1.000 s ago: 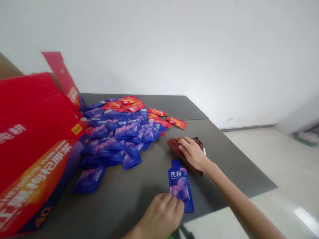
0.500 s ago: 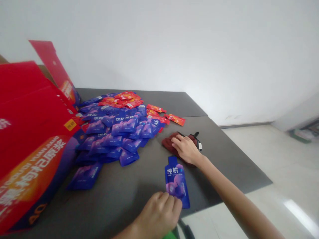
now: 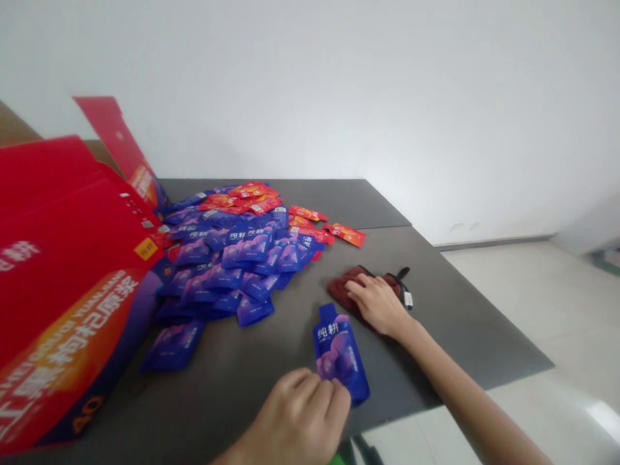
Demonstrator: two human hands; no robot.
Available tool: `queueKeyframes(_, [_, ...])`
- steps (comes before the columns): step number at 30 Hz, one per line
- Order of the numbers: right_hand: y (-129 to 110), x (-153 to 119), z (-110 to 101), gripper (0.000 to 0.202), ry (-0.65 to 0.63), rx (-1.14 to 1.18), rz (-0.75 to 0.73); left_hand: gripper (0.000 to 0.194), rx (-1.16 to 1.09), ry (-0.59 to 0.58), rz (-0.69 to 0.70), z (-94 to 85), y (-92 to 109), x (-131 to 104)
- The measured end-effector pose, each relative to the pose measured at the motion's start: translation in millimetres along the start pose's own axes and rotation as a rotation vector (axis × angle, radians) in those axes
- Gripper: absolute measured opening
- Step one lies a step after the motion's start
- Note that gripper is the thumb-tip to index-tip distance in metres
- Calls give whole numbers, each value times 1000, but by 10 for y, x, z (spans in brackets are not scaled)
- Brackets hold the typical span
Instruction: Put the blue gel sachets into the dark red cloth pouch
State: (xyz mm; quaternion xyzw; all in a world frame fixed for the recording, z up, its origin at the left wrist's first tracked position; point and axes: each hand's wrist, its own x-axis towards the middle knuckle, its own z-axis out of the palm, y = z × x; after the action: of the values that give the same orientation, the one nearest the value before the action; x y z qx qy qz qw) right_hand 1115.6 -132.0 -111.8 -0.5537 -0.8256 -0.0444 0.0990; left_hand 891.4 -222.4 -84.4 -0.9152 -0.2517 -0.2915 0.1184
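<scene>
My left hand [image 3: 300, 413] is closed at the lower left edge of a blue spouted drink pouch [image 3: 340, 355] with purple fruit printed on it. The fingertips are partly hidden, but the pouch tilts with the hand near the table's front edge. Farther right, my right hand [image 3: 380, 303] rests on a brown cloth bag [image 3: 345, 284] with black trim and a white tag, fingers curled into the fabric. Left of both hands lies a heap of blue pouches [image 3: 232, 265]. One blue pouch [image 3: 173, 347] lies at the near side of that heap.
A large red carton [image 3: 72, 219] with raised flaps stands at the left. Red-orange sachets [image 3: 252, 194] lie behind the blue heap, with one sachet [image 3: 345, 234] off to the right. The dark table [image 3: 465, 329] ends at the right above a pale tiled floor.
The view has shifted slightly left. The blue pouch at my left hand has tilted, its spout end leaning farther left. My right hand stays on the brown cloth bag.
</scene>
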Motion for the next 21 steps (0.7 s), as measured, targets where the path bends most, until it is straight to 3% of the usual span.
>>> queueKeyframes(3, [334,-62,28,30,165,10,172,10,132,102,25,-430,-215,287])
queueKeyframes(5, [428,-158,50,32,269,35,218,9,281,101,32,-687,-462,517])
queueKeyframes(6, [442,-204,60,32,309,45,223,14,364,58,-20,-780,-616,628])
queueKeyframes(8, [432,-269,72,32,358,60,218,34,480,-63,-292,-868,-967,808])
queueKeyframes(10, [402,-294,67,33,379,70,213,46,481,-203,-546,-822,-1323,894])
queueKeyframes(12, [377,-293,54,33,383,76,204,45,436,-294,-657,-674,-1612,859])
queueKeyframes(14, [368,-287,41,32,382,87,193,36,368,-391,-652,-495,-1785,720])
queueKeyframes(17, [371,-295,34,31,393,124,182,26,245,-509,-589,-333,-1859,464])
queueKeyframes(21, [369,-312,37,28,426,154,169,38,185,-432,-587,-403,-1979,408])
